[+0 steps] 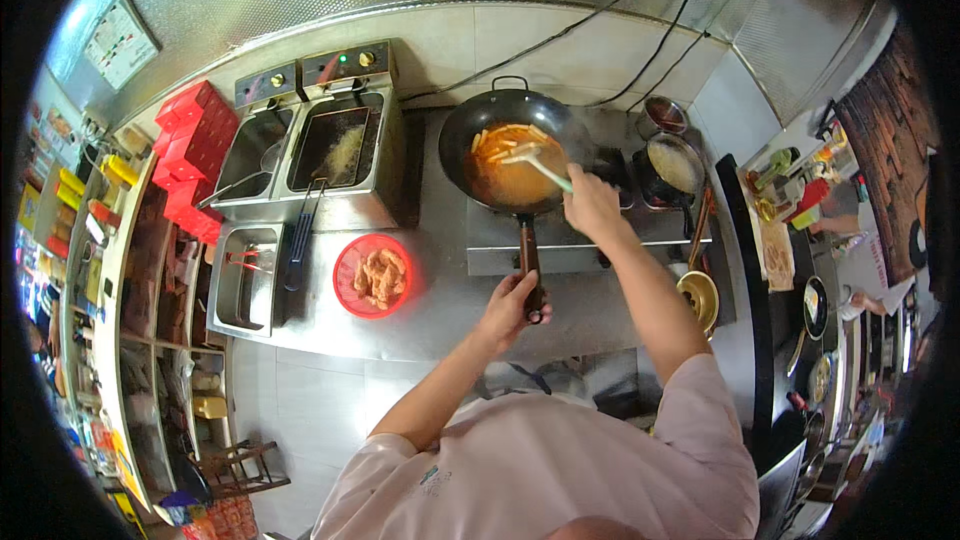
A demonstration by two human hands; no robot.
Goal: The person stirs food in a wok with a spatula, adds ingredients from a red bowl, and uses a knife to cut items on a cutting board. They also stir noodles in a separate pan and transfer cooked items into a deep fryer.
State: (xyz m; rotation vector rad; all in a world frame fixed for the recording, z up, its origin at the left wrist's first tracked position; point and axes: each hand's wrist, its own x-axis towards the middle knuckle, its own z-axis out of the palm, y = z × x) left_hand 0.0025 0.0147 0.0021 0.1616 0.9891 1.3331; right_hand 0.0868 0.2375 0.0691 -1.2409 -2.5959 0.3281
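A black wok (465, 127) sits on the stove in front of me. In it is an orange-red sauce (517, 184) with pale stick-shaped pieces (531, 131). My left hand (516, 309) grips the wok's dark handle (529, 247) near its end. My right hand (592, 202) holds a spatula with a pale green handle (553, 175); its whitish head (525, 155) is in the sauce, a little blurred. To the left of the wok handle, a red plastic basket (341, 276) holds pieces of battered, fried-looking food (380, 277).
A double deep fryer (341, 210) stands to the left, with food bubbling in its right tank. Red boxes (196, 142) are stacked beyond it. A steel container (225, 315) holds tongs. Right of the wok are a small pan (675, 165) and a brass-coloured ladle (699, 300). People are partly visible at both sides.
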